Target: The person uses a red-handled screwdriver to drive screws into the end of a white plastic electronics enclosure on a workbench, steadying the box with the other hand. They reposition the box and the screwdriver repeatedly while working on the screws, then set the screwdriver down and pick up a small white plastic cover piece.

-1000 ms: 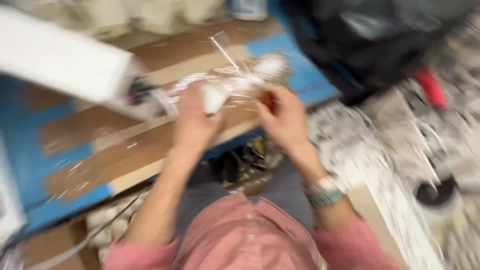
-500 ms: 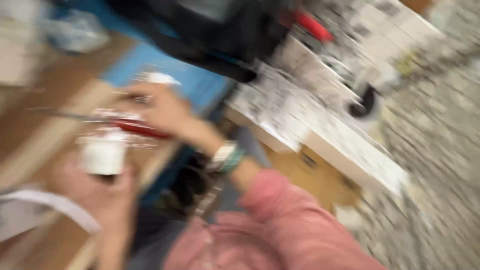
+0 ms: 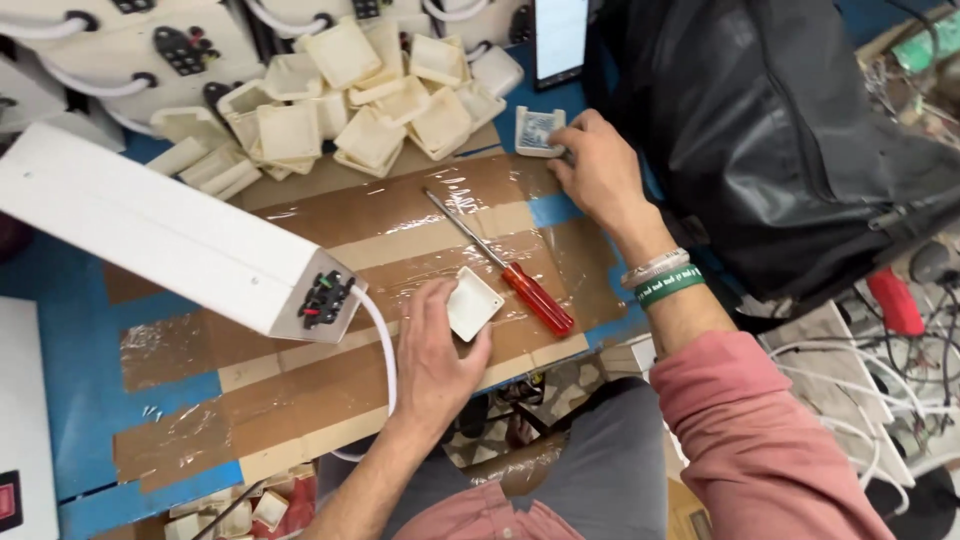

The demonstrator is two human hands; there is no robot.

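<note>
The left hand point(image 3: 432, 345) rests on the taped bench point(image 3: 330, 385) near the front edge, its fingers point(image 3: 470, 345) curled round a small white square cover point(image 3: 473, 303) — pinching it from below, the thumb along its near side. The right hand point(image 3: 598, 172) reaches to the far right of the bench, fingers bent and pressed down on a pale square part point(image 3: 538, 131) that lies just beside a dark bag point(image 3: 780, 140). Between the two hands a red-handled screwdriver point(image 3: 510, 273) lies untouched on the brown tape, its tip pointing far-left.

The step in hand looks like gathering the two halves of one small box: the cover is already held, the other piece is being picked up. The next move would call for lifting that piece clear of the bag and bringing it to the cover squarely, and freeing a hand for the screwdriver.

A heap of white plastic boxes point(image 3: 370, 90) sits at the far edge; a long white casing point(image 3: 170, 235) juts in from the left, its far end cut off. Whether the right hand has truly gripped the part or only touches it is hard to tell — the fingers hide its right edge.
</note>
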